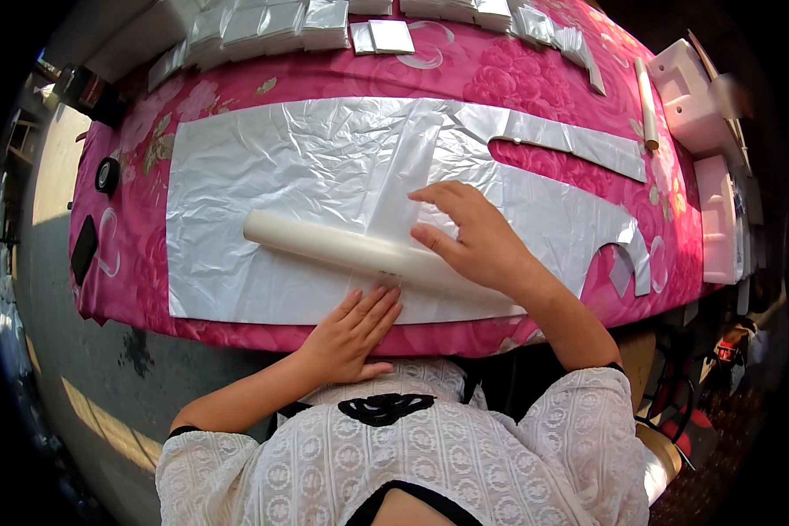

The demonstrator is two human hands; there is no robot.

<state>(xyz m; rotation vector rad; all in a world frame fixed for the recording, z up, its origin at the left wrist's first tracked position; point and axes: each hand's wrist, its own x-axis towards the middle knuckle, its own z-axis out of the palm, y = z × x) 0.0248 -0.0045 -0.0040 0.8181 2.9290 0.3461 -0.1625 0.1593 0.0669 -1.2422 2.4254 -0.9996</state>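
White roll (342, 247) lies on silver plastic sheet (263, 175) atop pink floral surface (535, 70); long axis runs left-far to right-near. Left hand (352, 331) open, flat on sheet's near edge, just near of roll. Right hand (465, 235) open, fingers spread, pressing roll's right end; nearer hand.

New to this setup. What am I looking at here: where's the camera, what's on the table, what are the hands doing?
No machine here: a person works with two bare hands. The one picture comes from a fisheye camera on the person's head looking down, so straight edges bend. A pink floral tablecloth covers the table. On it lies a large silvery plastic sheet with a white roll across it. The right hand rests on the roll and sheet; the left hand presses flat on the sheet's near edge. Folded silvery stacks sit at the far edge.
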